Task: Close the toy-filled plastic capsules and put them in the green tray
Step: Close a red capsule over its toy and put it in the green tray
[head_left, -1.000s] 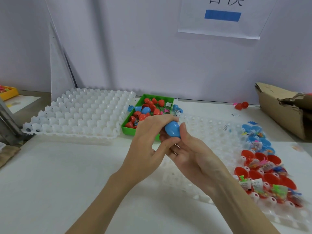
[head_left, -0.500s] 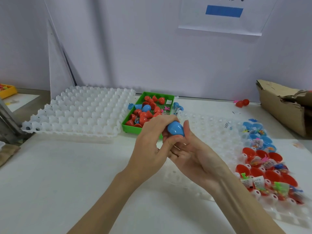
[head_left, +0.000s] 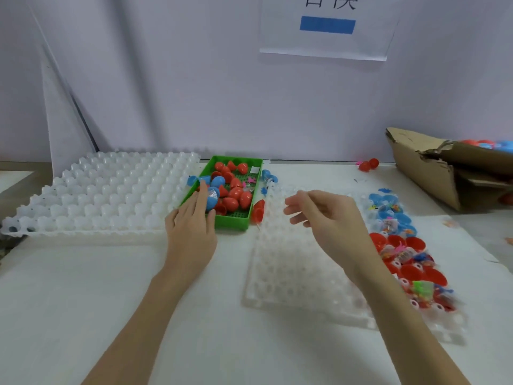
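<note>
Blue capsule (head_left: 213,199) at the near-left corner of the green tray (head_left: 232,223), just beyond the fingertips of the left hand (head_left: 191,226). The left hand lies flat, fingers straight and touching the capsule. Right hand (head_left: 324,215) hovers over the clear cell tray (head_left: 299,273), fingers loosely curled, holding nothing. Open filled capsules (head_left: 402,262) lie to the right.

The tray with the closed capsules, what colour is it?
Green tray, seen in the head view.
</note>
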